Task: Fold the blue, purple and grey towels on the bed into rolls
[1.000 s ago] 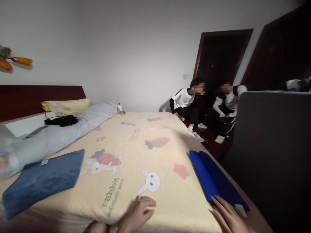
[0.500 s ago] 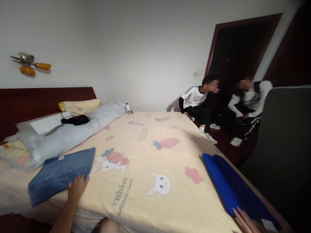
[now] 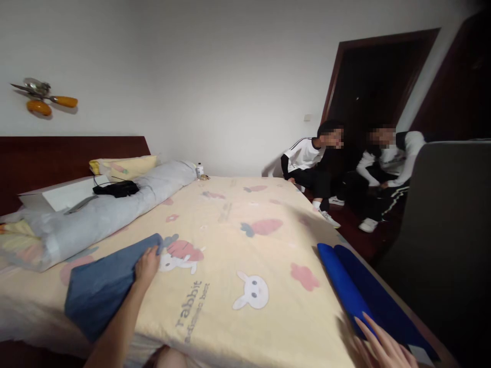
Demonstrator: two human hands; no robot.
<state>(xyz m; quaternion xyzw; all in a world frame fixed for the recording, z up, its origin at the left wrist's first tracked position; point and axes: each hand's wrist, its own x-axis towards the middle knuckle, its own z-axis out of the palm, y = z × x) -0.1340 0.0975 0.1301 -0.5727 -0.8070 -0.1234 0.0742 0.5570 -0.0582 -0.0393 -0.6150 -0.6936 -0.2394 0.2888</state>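
In the head view, the rabbit-face print (image 3: 253, 292) on the cream bedsheet (image 3: 291, 332) lies between the person's two hands. To the left of this print, the left hand (image 3: 148, 263) rests at the right-hand end of a slate-blue cloth (image 3: 102, 283), which spreads leftward over the sheet, its near part reaching the bed's edge. The fingers of this hand are bent over the cloth near its far corner; the thumb is hidden, so whether they pinch the fabric cannot be told. To the right of the print and nearer the person, the right hand (image 3: 383, 342) is slightly blurred, its fingers long, loosely spread and gripping nothing. Their tips lie over the near end of a royal-blue folded cloth (image 3: 341, 281), set along the bed's right side; whether they press on it is unclear. A white label (image 3: 421, 353) shows beside that hand. Beyond the print and to its left, a black pouch (image 3: 117, 188) sits on a long pale-grey bolster (image 3: 153, 189), next to a white box (image 3: 74, 193). Straight beyond the print runs a carrot print (image 3: 264, 227); farther off to the right, two people (image 3: 303, 156) sit past the bed.
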